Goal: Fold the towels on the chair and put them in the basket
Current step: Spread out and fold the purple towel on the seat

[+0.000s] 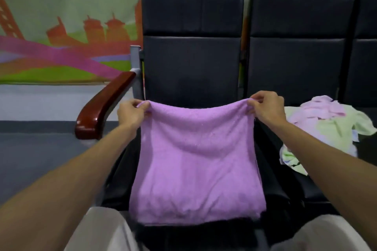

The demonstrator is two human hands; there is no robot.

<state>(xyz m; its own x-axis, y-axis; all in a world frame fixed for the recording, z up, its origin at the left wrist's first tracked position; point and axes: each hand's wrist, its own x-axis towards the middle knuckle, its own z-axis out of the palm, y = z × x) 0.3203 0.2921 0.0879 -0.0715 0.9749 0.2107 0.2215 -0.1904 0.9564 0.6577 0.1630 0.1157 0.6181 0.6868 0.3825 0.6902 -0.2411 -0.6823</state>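
Note:
A purple towel (195, 161) hangs spread over the seat of a dark padded chair (191, 63). My left hand (131, 113) pinches its far left corner and my right hand (265, 108) pinches its far right corner, so the top edge sags between them. The towel's near edge lies on the front of the seat. On the seat to the right sits a crumpled heap of towels (326, 128), pale pink on top and light green beneath. No basket is in view.
A glossy brown armrest (104, 108) sticks out on the chair's left. More dark seats (302, 47) continue to the right. Behind stands a wall with a colourful mural (61, 47). Grey floor (30, 149) lies to the left. My knees show at the bottom edge.

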